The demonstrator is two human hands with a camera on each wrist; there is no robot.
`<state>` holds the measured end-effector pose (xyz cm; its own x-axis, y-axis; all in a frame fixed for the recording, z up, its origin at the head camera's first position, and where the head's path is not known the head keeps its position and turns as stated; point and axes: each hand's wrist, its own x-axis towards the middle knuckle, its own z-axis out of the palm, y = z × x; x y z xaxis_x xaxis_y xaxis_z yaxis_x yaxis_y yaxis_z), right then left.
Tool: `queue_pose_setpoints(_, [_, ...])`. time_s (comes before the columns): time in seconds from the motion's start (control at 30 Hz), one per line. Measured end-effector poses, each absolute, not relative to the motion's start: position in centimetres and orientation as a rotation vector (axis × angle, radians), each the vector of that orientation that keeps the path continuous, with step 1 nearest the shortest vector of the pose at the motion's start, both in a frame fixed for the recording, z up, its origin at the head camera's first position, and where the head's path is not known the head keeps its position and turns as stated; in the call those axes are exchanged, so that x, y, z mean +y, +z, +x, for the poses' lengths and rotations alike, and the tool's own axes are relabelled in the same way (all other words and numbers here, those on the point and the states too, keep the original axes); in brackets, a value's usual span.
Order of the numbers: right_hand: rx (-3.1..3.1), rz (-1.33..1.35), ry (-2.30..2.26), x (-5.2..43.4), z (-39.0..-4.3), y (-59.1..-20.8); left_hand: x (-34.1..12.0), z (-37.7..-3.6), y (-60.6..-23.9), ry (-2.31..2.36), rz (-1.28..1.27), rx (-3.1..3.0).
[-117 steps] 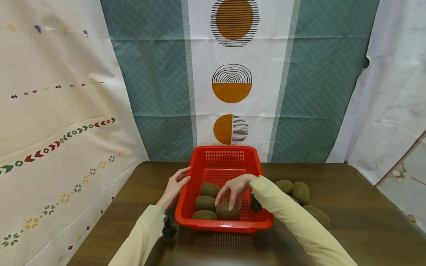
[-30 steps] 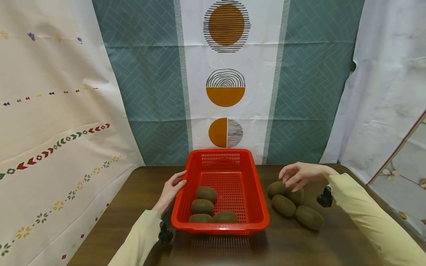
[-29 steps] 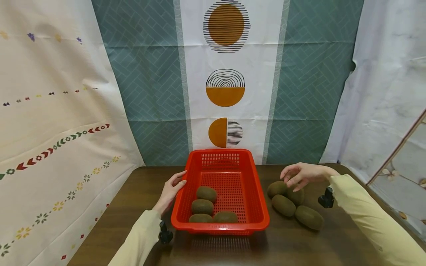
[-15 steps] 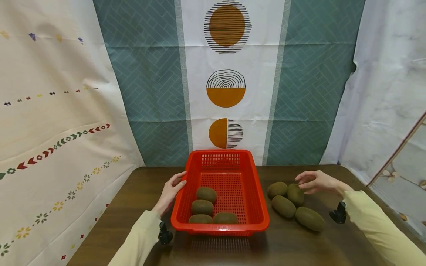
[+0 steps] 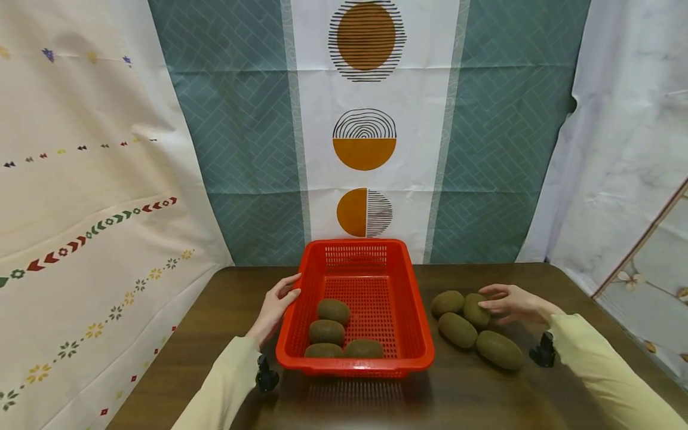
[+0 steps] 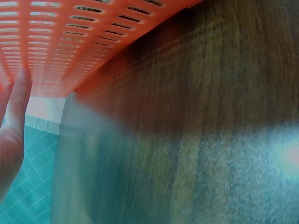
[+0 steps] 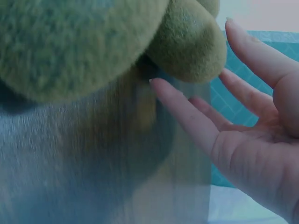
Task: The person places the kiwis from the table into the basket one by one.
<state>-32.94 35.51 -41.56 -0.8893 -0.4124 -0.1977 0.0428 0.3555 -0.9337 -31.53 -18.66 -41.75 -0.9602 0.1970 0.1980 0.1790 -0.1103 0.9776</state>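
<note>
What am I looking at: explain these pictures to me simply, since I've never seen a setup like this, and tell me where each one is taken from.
There is no machine here, just a person's two bare hands. The wide picture comes from a camera worn on the head. The other two come from small cameras worn on the wrists, one showing the left hand's work, one the right's.

On the table stands a red basket with four kiwis in it. Four more lie on the table to its right.

The left hand touches the basket's left side. The right hand reaches to one of the loose kiwis, fingers spread close by it; nothing is lifted.
</note>
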Motion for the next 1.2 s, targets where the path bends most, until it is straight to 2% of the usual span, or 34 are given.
queue_pose_setpoints(0.43, [2.300, -0.112, -1.499, 33.4, -32.9, -41.6, -18.7, -31.7, -41.8, 2.280, 0.415, 2.070])
queue_pose_setpoints(1.2, [2.321, -0.110, -1.497, 33.6, -33.4, -40.9, -18.8, -31.6, -41.7, 2.267, 0.410, 2.062])
